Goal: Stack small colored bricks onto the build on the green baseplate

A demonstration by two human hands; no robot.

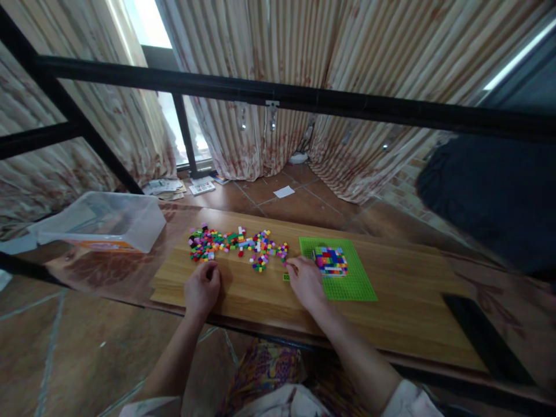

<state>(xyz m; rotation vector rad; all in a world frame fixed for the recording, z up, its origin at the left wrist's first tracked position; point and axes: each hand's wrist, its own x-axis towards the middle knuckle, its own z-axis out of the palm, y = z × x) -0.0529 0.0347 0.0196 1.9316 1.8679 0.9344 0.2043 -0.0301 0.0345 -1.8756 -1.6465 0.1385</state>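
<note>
Nearest, at the bottom: white cloth sleeve (410, 399), below a light-brown wooden board's (408, 289) near edge. Left hand (200, 289) loosely curled, just beside small multicoloured plastic bricks (259, 246), strewn across the board's far left half. Right hand (306, 282) with fingertips together at their right end; cannot tell whether pinching a brick. Just beside, a square green studded baseplate (360, 284) under a multicoloured brick block (330, 262). Open wood onward to the right end's flat black strip (482, 330).
</note>
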